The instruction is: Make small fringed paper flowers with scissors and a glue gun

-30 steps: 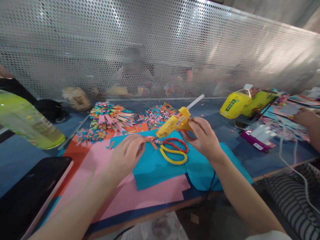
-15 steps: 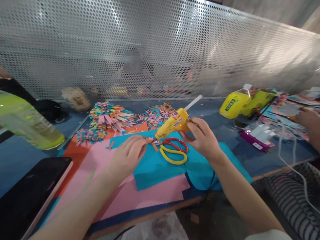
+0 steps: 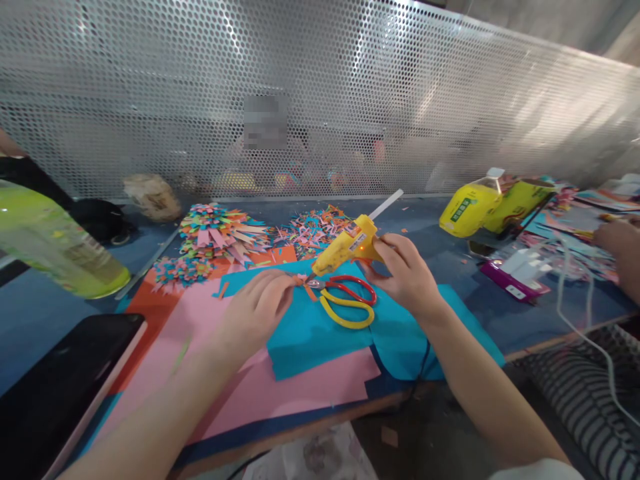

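A yellow glue gun (image 3: 345, 247) with a white glue stick at its back is gripped in my right hand (image 3: 403, 273), its nozzle pointing down to the left. My left hand (image 3: 265, 300) pinches a small piece of paper (image 3: 301, 281) close to the nozzle. Under the gun, scissors (image 3: 349, 323) with one red and one yellow handle lie on blue paper (image 3: 315, 347). Pink paper (image 3: 320, 392) spreads out beneath the blue sheet and my left forearm.
Colourful paper clusters (image 3: 217, 233) and cut strips (image 3: 317, 227) lie behind. A phone (image 3: 70, 393) and green bottle (image 3: 60, 247) stand left. Right are a yellow bottle (image 3: 467, 207), a purple item with white plugs (image 3: 513, 283), cables, and another person's hand (image 3: 617, 240).
The glue gun's nozzle has shifted slightly up from the small piece. My left hand has barely moved and still pinches it.
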The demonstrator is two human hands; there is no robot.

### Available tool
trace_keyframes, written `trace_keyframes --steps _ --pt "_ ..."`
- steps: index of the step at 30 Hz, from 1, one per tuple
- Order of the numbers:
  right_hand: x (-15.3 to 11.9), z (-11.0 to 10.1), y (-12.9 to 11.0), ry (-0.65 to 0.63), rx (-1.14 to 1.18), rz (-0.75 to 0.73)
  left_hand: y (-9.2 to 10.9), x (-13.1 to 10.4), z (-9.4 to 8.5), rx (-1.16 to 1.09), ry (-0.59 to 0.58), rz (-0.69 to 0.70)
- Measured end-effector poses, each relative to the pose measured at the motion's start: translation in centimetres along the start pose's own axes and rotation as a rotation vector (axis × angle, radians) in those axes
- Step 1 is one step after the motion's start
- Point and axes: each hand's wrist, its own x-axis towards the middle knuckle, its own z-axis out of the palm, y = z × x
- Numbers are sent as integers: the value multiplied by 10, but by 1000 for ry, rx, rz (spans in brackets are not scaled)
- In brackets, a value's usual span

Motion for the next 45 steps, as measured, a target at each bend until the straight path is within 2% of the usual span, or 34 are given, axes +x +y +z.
trace_keyframes --steps 7,10,12,14,18,19,22,24,26,28,31,35,37,39,41,43,45 --pt "4 -1 0 -20 -38 11 1 0 0 10 10 -11" --pt "4 5 4 -36 -41 109 3 1 0 4 28 -51" --pt "0 13 11 -80 -42 258 7 1 0 -41 12 -170" --pt "-9 25 20 -161 -72 431 12 2 2 -159 -6 -361" --pt "-25 44 31 -461 -157 643 19 5 8 -582 -14 -674" --pt "-26 45 30 -485 -177 662 20 6 9 -690 -31 -738" --pt "-18 40 15 -399 -155 619 21 8 13 -941 -82 -922" --pt "-7 32 -1 -355 98 499 22 9 15 -1043 -81 -999" --pt "4 25 -19 -413 497 354 22 9 17 -1109 -70 -1019" --pt "11 21 -35 -422 744 377 22 7 19 -1157 -77 -1006" --pt "13 22 -50 -397 844 496 22 5 21 -1177 -96 -971" --pt "9 28 -50 -441 959 636 26 4 22 -1077 -143 -904" --pt "6 30 -47 -465 1031 698 28 4 20 -928 -95 -827" --pt "3 32 -45 -471 1087 755 28 4 16 -675 17 -696" --pt "1 32 -43 -475 1126 799 26 4 10 -383 103 -497" --pt "1 32 -43 -482 1143 818 24 5 4 -164 117 -266" --pt "1 30 -44 -493 1150 819 23 5 -1 -47 104 -90"
